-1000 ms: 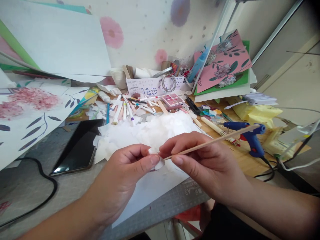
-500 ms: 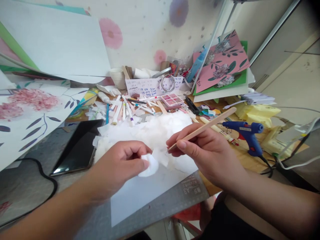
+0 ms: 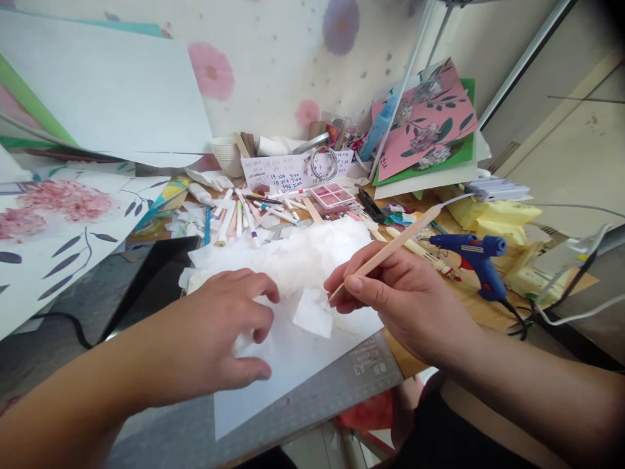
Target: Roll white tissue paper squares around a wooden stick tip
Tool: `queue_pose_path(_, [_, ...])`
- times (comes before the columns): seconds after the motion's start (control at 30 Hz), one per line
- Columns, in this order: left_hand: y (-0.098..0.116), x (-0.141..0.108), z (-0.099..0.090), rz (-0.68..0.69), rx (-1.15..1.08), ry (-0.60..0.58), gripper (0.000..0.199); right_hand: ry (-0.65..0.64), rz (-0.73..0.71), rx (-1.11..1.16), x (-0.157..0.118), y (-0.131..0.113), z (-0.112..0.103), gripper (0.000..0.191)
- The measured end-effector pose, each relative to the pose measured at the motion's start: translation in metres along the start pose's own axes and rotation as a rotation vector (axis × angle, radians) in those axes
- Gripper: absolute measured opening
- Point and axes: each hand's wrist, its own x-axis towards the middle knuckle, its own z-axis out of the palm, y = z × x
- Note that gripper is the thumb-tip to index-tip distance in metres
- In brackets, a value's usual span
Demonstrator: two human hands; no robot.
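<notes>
My left hand (image 3: 219, 335) hovers over the white sheet of paper (image 3: 288, 368) with its fingers spread apart and nothing held between them. In my right hand (image 3: 405, 296) a flat wooden craft stick (image 3: 385, 251) is pinched between thumb and fingers, slanting up to the right. Close to the stick's lower end lies a small piece of white tissue-like paper (image 3: 312, 312). Behind both hands spreads a fluffy white heap that looks like cotton or torn tissue (image 3: 312, 254). What lies under my left palm is partly hidden.
A grey cutting mat (image 3: 342, 384) lies beneath the sheet. To the left are a dark tablet or phone (image 3: 146, 286) and a flower picture (image 3: 73, 228). Several markers (image 3: 249, 221) litter the back. On the right sits a blue glue gun (image 3: 478, 257) with its cord.
My left hand has let go of a small round white piece, opened its fingers and shifted left and down. My right hand still grips the stick in nearly the same place.
</notes>
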Motion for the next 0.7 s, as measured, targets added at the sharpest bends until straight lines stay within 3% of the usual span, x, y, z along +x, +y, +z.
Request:
queue_pose_path(0.07, [0.006,0.001,0.006,0.005,-0.017,-0.007,0.020,-0.031,0.005,0.016,-0.001,-0.001,0.002,0.007])
queue_pose_path(0.17, [0.012,-0.001,0.023,-0.155,-0.320,0.136,0.019,-0.073,0.004,0.018,-0.002,-0.002,0.005,0.010])
queue_pose_path(0.23, [0.015,-0.003,0.035,-0.237,-0.566,0.118,0.022,-0.088,-0.005,0.002,-0.003,-0.003,0.007,0.012])
queue_pose_path(0.33, [0.016,-0.005,0.046,-0.290,-0.744,0.066,0.013,-0.101,-0.033,-0.035,-0.003,-0.003,0.009,0.009])
queue_pose_path(0.47, [0.014,-0.005,0.047,-0.312,-0.853,0.146,0.010,-0.086,-0.091,-0.067,-0.002,-0.002,0.008,0.006])
queue_pose_path(0.7, [0.018,-0.004,0.048,-0.340,-1.081,0.119,0.012,-0.107,-0.184,-0.069,-0.004,-0.002,0.009,0.005])
